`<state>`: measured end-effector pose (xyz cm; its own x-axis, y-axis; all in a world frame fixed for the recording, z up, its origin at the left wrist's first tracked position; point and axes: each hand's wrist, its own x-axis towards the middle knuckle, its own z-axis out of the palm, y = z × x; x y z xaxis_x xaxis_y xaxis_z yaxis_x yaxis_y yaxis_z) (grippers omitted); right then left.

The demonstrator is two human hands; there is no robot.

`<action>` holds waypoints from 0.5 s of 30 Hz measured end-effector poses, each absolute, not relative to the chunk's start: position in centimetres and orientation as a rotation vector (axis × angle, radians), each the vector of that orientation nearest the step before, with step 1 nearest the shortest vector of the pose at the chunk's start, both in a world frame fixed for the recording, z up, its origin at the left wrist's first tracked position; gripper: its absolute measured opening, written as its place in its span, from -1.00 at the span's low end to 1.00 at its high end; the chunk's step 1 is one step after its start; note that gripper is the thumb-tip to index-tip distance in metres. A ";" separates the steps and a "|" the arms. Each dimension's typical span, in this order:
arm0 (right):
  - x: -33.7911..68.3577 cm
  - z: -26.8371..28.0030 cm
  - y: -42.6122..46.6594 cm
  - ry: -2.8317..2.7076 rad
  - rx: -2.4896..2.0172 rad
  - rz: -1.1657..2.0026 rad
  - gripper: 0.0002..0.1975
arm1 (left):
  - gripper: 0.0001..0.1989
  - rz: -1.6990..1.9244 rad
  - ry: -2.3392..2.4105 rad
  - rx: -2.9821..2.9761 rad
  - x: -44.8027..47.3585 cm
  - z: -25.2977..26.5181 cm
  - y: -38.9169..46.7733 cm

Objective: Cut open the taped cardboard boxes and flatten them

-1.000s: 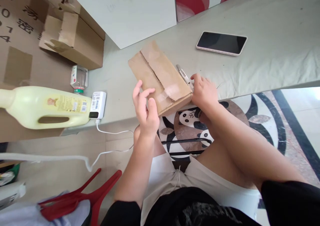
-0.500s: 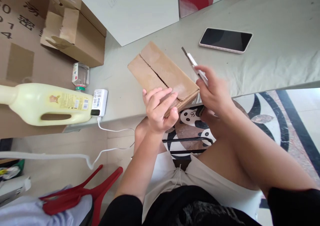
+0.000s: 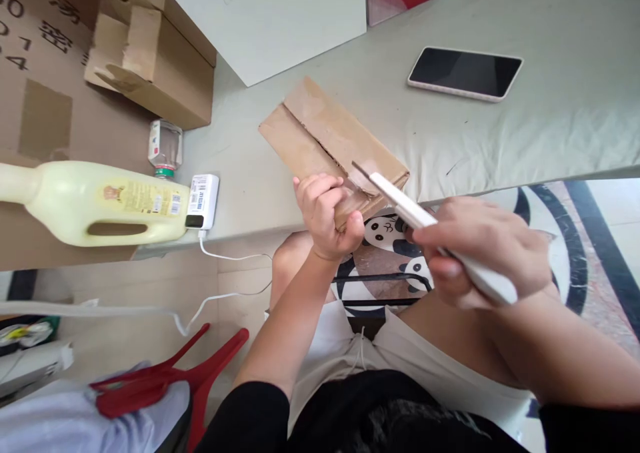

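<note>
A small brown cardboard box [image 3: 350, 126] lies slanted at the table's near edge, a slit running along the seam of its top. My left hand [image 3: 330, 213] is closed on the near end of the box, fingers curled over its top edge. In my right hand [image 3: 490, 253] is a white box cutter [image 3: 400, 203], gripped by its handle, its narrow blade out and pointing up and left. From this view the blade tip overlaps the box's near right part; whether it touches the cardboard I cannot tell.
A phone [image 3: 465, 73] lies at the right on the cloth-covered table [image 3: 565, 126]. To the left are a pale yellow jug [image 3: 65, 203], a white power bank [image 3: 203, 199] with a cable, a small bottle [image 3: 166, 149] and an open carton [image 3: 180, 73]. A white board [image 3: 280, 19] stands behind.
My right hand has swung toward me and turned, bringing the box cutter from beside the box across its near right corner. The fingers of my left hand have curled in tighter on the box.
</note>
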<state>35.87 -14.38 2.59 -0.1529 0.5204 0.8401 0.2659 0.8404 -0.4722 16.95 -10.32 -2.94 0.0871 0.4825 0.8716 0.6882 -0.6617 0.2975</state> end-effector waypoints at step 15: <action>36.2 3.2 -14.3 -1.960 -0.594 0.159 -0.90 | -0.78 -1.656 -1.146 -2.164 16.8 -3.3 -10.1</action>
